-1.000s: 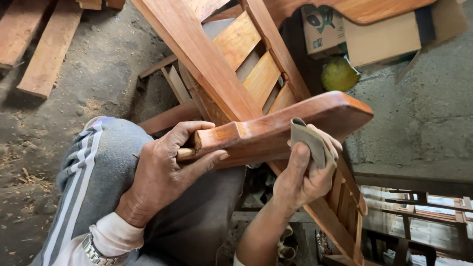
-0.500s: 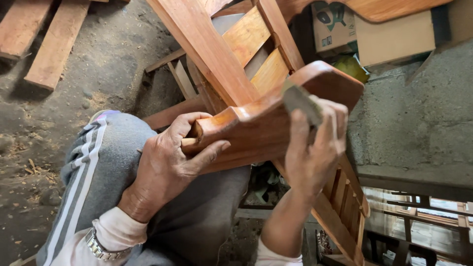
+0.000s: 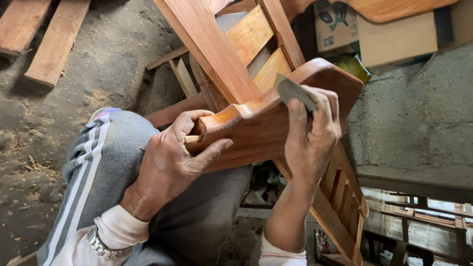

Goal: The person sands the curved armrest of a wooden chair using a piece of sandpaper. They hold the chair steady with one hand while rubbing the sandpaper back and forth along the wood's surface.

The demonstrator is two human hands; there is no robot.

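Seen from above, looking down over a seated person's lap. Left hand [image 3: 170,162] wrapped tightly around the near end of a curved, reddish-brown wooden armrest [image 3: 261,118], thumb along its underside, fingers curled over the top by a small projecting peg. Armrest held slanting up and to the right, above a knee in grey trousers with white stripes [image 3: 98,167], its rounded far end close to a slatted wooden chair frame [image 3: 231,44]. Right hand [image 3: 310,138] closed around a small folded piece of grey sandpaper [image 3: 294,92], pressed flat against the upper edge of the armrest near its rounded end, thumb on one side and fingers on the other. Metal wristwatch [image 3: 101,246] worn on the left wrist below a white sleeve cuff. Dusty earth floor [image 3: 64,113] on the left, with two rough wooden planks [image 3: 39,34] lying side by side near the top left corner. Cardboard boxes [image 3: 374,34] stacked at the top right, beside a rough concrete wall [image 3: 419,118]. Further wooden furniture frames [image 3: 423,216] visible lower right, partly cut off by the edge.
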